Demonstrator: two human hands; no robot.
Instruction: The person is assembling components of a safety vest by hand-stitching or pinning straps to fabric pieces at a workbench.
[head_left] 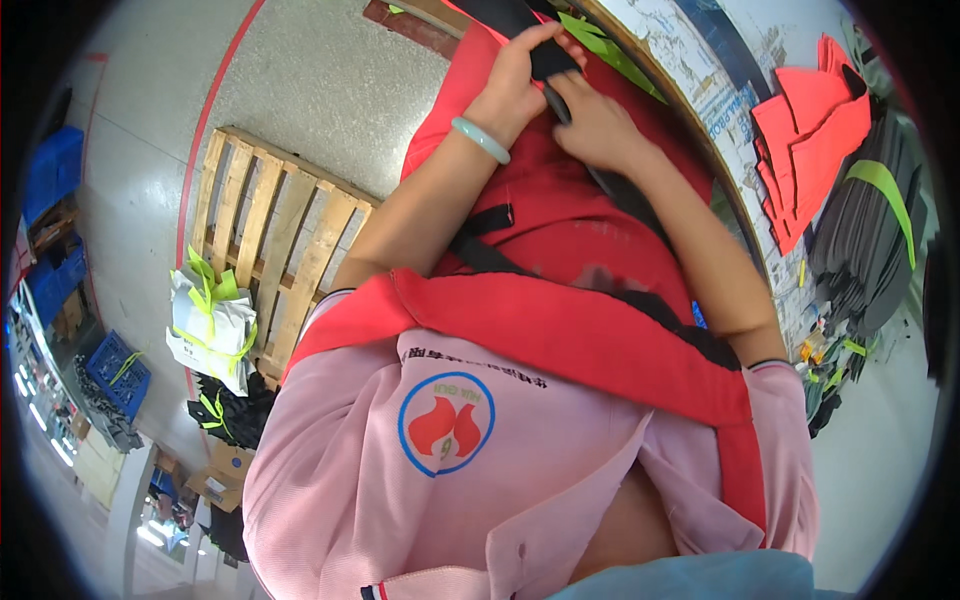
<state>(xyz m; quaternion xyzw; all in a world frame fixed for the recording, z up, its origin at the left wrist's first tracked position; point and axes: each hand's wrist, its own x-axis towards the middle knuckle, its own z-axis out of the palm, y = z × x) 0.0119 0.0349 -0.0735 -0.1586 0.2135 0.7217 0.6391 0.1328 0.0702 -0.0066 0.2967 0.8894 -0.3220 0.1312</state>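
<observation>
In front of my red apron, at the top of the view, both hands are on a black strip of soft, fabric-like material. My left hand, with a pale green bangle at its wrist, is closed around the strip. The fingers of my right hand press on it from the other side. A narrow dark end hangs between the hands; I cannot tell whether it belongs to the strip. More black and red material runs up past the top edge, and some fingertips are hidden.
A worn workbench curves along the right, bearing red cut pieces and a stack of dark grey pieces under a green band. At left, a wooden pallet lies on the floor beside a tied white bundle and a black bundle.
</observation>
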